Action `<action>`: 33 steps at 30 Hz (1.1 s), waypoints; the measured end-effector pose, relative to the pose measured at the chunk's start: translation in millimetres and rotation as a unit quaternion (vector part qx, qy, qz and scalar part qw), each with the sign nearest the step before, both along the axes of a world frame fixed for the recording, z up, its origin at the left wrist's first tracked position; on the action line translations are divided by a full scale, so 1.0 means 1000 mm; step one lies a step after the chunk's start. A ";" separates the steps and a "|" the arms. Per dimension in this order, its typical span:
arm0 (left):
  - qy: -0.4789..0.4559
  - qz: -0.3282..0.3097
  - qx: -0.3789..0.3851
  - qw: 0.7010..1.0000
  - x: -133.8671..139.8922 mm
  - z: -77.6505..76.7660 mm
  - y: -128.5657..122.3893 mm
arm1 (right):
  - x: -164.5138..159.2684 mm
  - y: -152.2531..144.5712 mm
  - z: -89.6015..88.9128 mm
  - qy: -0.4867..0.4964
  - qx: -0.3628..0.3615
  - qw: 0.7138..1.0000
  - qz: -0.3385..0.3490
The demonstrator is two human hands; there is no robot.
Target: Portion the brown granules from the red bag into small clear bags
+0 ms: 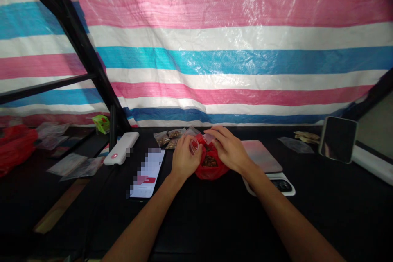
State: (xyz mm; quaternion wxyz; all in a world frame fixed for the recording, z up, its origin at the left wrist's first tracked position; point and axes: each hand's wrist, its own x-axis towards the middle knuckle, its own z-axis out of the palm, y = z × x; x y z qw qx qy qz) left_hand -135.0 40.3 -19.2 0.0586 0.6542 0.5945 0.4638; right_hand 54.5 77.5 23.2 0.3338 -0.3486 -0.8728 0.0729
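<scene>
A red plastic bag (211, 172) stands open on the black table, with small brown dried pieces (210, 161) inside. My left hand (186, 159) is at its left rim, fingers curled around a small clear plastic bag (194, 146) whose mouth forms a loop. Over the right rim, my right hand (229, 149) is bent with its fingertips closed on clear plastic (208, 137) at the back of the red bag. Whether both hands hold the same clear bag cannot be made out. Filled clear packets (172, 137) lie just behind my left hand.
To the right is a small weighing scale (262, 155) with a metal plate. A lit phone (149, 176) and a white device (122, 148) lie left. Flat clear bags (75, 166) and another red bag (16, 147) are farther left; a dark-screened device (338, 139) stands right.
</scene>
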 end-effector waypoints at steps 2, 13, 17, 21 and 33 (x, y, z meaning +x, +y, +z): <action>-0.018 0.017 0.016 1.000 -0.001 0.001 0.001 | 0.003 0.004 -0.001 -0.041 -0.010 0.999 0.004; -0.013 0.080 0.046 0.996 0.006 0.015 -0.016 | 0.003 0.008 -0.017 -0.184 -0.010 0.982 -0.035; 0.048 0.073 -0.011 0.996 0.007 0.017 -0.018 | 0.003 0.006 -0.010 -0.197 0.025 0.973 -0.117; 0.090 0.119 -0.091 0.985 0.009 0.016 -0.018 | 0.006 0.005 -0.002 -0.189 0.057 0.953 -0.231; -0.094 -0.103 -0.085 0.987 0.019 -0.004 -0.007 | 0.006 0.004 0.011 -0.172 -0.050 0.924 -0.338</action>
